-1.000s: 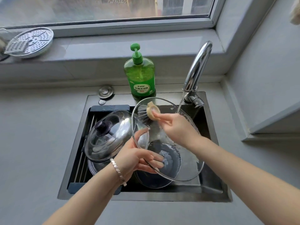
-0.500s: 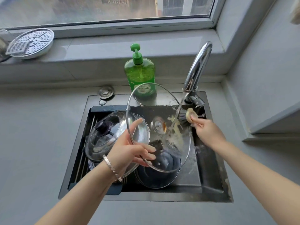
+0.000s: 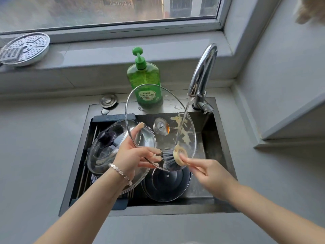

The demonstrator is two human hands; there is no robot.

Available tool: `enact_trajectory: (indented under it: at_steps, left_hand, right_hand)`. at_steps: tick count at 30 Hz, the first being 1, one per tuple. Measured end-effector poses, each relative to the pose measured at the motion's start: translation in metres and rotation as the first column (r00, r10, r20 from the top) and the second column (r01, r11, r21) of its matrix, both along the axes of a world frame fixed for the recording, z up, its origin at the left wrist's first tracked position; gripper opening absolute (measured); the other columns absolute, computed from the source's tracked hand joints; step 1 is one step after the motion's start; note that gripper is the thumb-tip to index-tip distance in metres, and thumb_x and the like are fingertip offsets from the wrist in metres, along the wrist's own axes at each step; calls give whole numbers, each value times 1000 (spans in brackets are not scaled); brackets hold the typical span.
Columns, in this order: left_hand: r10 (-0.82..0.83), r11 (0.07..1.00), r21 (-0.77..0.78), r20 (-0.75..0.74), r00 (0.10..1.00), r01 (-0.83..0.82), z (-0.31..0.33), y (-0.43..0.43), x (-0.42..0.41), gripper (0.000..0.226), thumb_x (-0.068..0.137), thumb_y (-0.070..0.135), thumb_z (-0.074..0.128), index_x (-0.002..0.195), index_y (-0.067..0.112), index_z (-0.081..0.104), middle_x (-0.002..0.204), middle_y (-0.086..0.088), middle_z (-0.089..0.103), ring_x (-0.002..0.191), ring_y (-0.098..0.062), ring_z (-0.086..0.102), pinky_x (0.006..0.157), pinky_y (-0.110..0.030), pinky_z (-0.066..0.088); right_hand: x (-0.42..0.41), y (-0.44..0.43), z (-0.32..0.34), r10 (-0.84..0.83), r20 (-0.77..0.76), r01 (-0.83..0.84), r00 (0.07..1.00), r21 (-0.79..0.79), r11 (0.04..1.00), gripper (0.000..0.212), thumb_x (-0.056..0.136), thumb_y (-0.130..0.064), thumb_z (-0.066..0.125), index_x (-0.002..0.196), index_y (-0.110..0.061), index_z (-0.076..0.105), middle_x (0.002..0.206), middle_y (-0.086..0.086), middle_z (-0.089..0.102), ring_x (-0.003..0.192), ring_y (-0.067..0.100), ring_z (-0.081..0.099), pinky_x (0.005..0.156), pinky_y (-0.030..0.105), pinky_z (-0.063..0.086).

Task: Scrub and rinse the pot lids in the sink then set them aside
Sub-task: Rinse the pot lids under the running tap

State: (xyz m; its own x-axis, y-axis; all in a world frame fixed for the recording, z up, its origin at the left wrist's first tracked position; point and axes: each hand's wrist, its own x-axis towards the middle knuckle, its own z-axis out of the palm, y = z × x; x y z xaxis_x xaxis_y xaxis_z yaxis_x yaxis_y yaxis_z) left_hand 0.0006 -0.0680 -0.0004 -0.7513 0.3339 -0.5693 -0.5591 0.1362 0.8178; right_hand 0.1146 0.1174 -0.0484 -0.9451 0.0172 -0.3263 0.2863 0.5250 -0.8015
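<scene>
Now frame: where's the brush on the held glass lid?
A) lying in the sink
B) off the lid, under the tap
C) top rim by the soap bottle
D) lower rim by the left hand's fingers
D: the right hand holds the brush against the lower rim of the glass lid, next to the left hand.

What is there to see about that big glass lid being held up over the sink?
The glass lid is round and clear with a thin metal rim and a knob at its centre. It is tilted steeply over the sink. The left hand grips its lower left edge. Yellowish smears streak its upper right part, where tap water runs down it. The brush in the right hand presses its bristles against the lower part.
</scene>
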Motion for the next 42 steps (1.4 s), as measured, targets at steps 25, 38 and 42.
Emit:
enact_trajectory:
  at_steps: [25,38,42]
  left_hand:
    - [-818,412,-822,-145,556,393,6,13,7,71,70,75,28,93,17,62,84,5,67,71,-4,60,76,-25,54]
    - [-156,987,-72,-186,970,145,-30,30,24,34,91,26,48,97,-3,65,81,-10,72,70,-13,71,67,-26,59]
    - [114,992,50,-18,993,-113,-26,26,16,46,89,41,43,90,0,63,76,-15,73,69,-24,72,63,-32,60]
  right_hand:
    - [-17,66,51,106,-138,-33,985,448,893,21,73,-22,76,60,-31,62,51,-42,48,62,-17,50,52,10,33]
    - [-49,51,54,-133,-282,211,950,268,940,61,87,-41,59,142,-31,35,113,-12,54,95,6,52,76,28,41]
    - [-54,46,21,-299,-109,318,948,299,900,43,98,-36,39,141,-41,35,82,-5,63,84,21,58,60,30,38]
